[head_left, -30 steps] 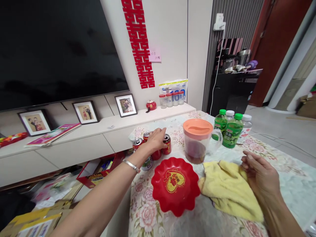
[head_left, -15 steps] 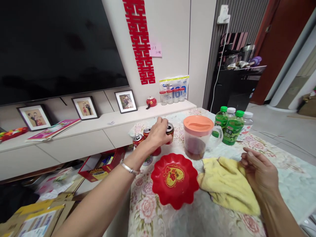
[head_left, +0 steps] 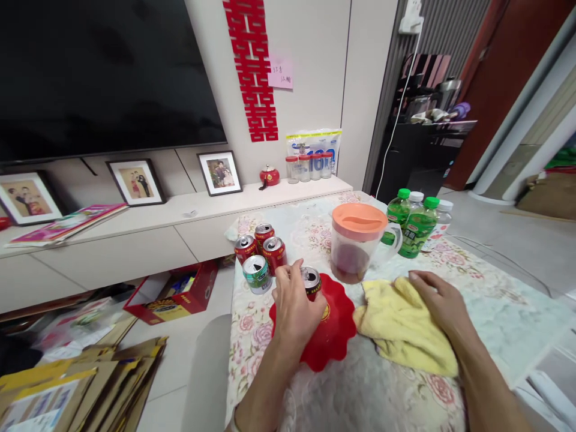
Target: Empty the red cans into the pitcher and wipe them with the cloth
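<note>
Over the left part of a red scalloped bowl (head_left: 339, 345), my left hand (head_left: 294, 306) is closed around a dark red drink can (head_left: 311, 285) with its tab opening up. Just beyond that hand stand several other cans: red ones (head_left: 275, 255) grouped together and a teal-and-white one (head_left: 257, 276) in front of them. My right hand (head_left: 438, 300) is at the right edge of a crumpled yellow towel (head_left: 400, 327), its fingers bent down onto the cloth; some fingertips are hidden. The towel lies right of the bowl.
A clear pitcher (head_left: 353, 258) with an orange lid and dark liquid stands behind the towel. Several bottles, some with green caps (head_left: 418, 231), stand at the back right. The floral tablecloth (head_left: 252, 327) ends at the left, beside a grey seat (head_left: 207, 360).
My left hand has brought the can from the back of the table nearer, over the bowl. My right hand has moved left onto the towel. The view has shifted slightly.
</note>
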Tool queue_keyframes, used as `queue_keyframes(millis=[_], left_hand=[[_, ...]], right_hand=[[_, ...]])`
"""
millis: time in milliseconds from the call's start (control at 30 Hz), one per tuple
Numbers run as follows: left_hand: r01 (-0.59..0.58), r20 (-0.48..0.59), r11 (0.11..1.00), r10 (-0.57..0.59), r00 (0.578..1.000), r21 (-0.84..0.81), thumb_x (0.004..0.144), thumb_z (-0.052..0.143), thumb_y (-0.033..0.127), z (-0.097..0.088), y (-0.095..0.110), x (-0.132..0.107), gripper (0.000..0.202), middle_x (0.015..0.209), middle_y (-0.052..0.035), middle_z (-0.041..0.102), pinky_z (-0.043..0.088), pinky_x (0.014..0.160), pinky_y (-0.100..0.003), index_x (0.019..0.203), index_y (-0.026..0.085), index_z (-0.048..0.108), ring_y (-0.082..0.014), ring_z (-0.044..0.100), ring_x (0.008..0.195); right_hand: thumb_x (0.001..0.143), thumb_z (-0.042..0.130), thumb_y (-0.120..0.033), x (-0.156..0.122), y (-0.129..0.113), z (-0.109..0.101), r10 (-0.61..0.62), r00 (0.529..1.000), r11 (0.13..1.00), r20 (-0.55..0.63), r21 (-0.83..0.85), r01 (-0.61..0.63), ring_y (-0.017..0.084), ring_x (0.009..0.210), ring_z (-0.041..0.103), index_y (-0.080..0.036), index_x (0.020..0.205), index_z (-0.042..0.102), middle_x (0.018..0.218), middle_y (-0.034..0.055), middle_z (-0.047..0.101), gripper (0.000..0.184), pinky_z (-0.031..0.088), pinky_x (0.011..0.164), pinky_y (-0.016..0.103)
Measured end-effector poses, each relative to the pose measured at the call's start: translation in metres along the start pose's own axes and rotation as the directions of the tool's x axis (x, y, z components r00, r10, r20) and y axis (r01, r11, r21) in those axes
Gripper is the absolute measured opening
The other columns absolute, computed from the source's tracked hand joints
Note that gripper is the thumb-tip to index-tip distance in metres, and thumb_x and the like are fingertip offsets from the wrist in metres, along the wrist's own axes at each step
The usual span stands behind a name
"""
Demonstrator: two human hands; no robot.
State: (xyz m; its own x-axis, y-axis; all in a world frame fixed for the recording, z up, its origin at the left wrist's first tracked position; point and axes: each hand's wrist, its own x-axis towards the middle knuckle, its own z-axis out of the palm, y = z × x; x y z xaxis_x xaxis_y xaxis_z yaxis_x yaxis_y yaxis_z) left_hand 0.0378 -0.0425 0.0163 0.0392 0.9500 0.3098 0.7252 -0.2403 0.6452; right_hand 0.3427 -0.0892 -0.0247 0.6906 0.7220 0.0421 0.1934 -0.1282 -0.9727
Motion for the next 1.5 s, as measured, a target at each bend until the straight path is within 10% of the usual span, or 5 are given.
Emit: queue_keyframes(millis=[133,300,600,1067,1500], left_hand=[[-0.003,-0.054,0.999,0.001,0.999,-0.044,0.081,0.066,0.015,0.013,-0.007,-0.005,0.068,0.125,-0.0136,0.049,0.052,0.108,-0.057,0.144,0.017,0.041,-0.0375,0.054,0.134],[-0.013,-0.110,0.987,-0.005,0.994,-0.163,0.080,0.066,0.015,0.021,-0.018,-0.009,0.067,0.131,-0.0148,0.047,0.049,0.114,-0.053,0.142,0.015,0.041,-0.0343,0.055,0.135],[0.070,0.017,0.922,-0.068,0.998,-0.380,0.087,0.061,0.018,0.028,-0.026,-0.015,0.063,0.143,-0.0173,0.055,0.048,0.117,-0.052,0.145,0.019,0.037,-0.0318,0.055,0.142],[0.024,-0.098,0.910,-0.071,0.993,-0.413,0.084,0.062,0.025,0.048,-0.038,-0.020,0.068,0.147,-0.0256,0.056,0.045,0.119,-0.059,0.148,0.009,0.042,-0.0397,0.054,0.143],[0.084,-0.094,0.941,-0.121,0.988,-0.328,0.082,0.068,0.016,0.050,-0.034,-0.024,0.074,0.152,-0.0281,0.056,0.045,0.116,-0.060,0.150,0.009,0.040,-0.0409,0.056,0.142]], right_hand=[[0.065,0.086,-0.052,-0.011,-0.003,0.001,0.126,0.945,0.990,0.303,-0.101,-0.100,0.034,0.094,0.071,-0.024,0.087,0.085,0.097,0.0081,0.082,0.036,0.055,0.081,0.043],[0.080,0.080,-0.060,-0.029,0.000,-0.002,0.226,0.704,0.969,0.674,-0.081,-0.234,0.032,0.093,0.076,-0.023,0.109,0.082,0.101,0.0081,0.082,0.047,0.060,0.082,0.043],[0.059,0.089,-0.071,-0.010,-0.017,-0.001,-0.018,0.978,0.999,0.207,0.053,0.007,0.037,0.111,0.072,-0.022,0.101,0.083,0.108,0.0132,0.082,0.065,0.061,0.086,0.046],[0.062,0.088,-0.074,0.045,-0.066,0.044,-0.221,0.957,0.917,0.187,0.375,0.139,0.027,0.085,0.076,-0.022,0.086,0.079,0.088,0.0088,0.081,0.058,0.062,0.079,0.042],[0.090,0.076,-0.049,0.046,-0.059,0.075,-0.338,0.928,0.828,0.156,0.518,0.214,0.005,0.043,0.027,-0.022,0.062,0.040,0.052,-0.0137,0.030,0.053,0.028,0.043,0.019]])
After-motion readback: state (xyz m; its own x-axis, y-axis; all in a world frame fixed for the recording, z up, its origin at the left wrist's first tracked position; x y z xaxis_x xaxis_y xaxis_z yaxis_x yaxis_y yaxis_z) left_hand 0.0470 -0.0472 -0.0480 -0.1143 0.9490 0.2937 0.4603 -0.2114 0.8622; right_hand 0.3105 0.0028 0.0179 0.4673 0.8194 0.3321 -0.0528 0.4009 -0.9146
